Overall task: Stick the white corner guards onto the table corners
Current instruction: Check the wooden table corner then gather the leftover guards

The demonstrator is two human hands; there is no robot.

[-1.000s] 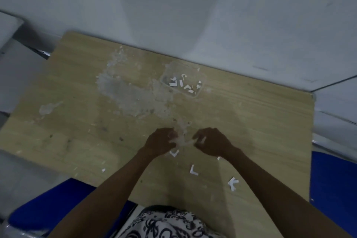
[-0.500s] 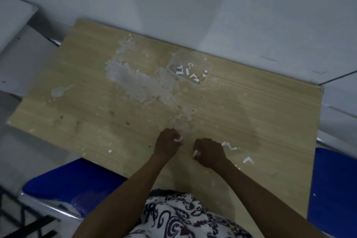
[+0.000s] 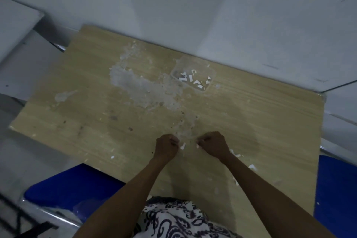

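None of the corners I can see on the tabletop (image 3: 260,121) wears a white guard yet, so by my reckoning the sticking has hardly begun. Toward the wall from the person's hands sits a clear plastic tub (image 3: 193,76) with several white corner guards (image 3: 197,82) lying in it, and a few loose white pieces (image 3: 252,166) lie on the wood to the right of the hands. Near the middle of the front edge, the left hand (image 3: 167,146) is curled with a small white guard piece (image 3: 183,146) at its fingertips, and the right hand (image 3: 213,144) pinches a white scrap (image 3: 197,146) just beside it; the pieces are apart. It looks like backing being peeled, though it is too small to be sure.
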